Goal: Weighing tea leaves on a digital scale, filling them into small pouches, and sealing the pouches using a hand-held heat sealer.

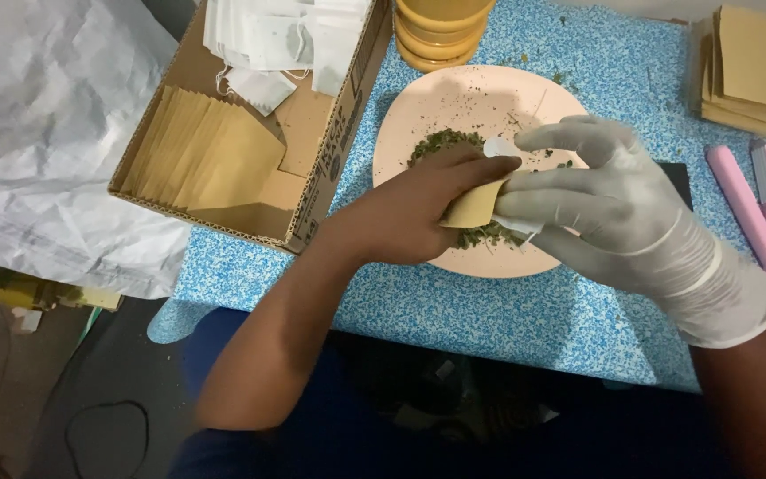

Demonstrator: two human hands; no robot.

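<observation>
My bare left hand (410, 213) pinches a small brown paper sachet (472, 206) over a pale pink plate (418, 106). My right hand (613, 208), in a whitish glove, holds a white filter bag (511, 223) against the sachet's open side. Beneath both hands a heap of dried green herb (441, 142) lies on the plate, partly hidden by my fingers. Loose crumbs are scattered over the plate.
A cardboard box (312, 213) at the left holds brown sachets and white filter bags. Stacked yellow bowls (441, 31) stand behind the plate. More brown sachets (746, 66) and a pink heat sealer (755, 208) lie at the right. A white sack (37, 133) is far left.
</observation>
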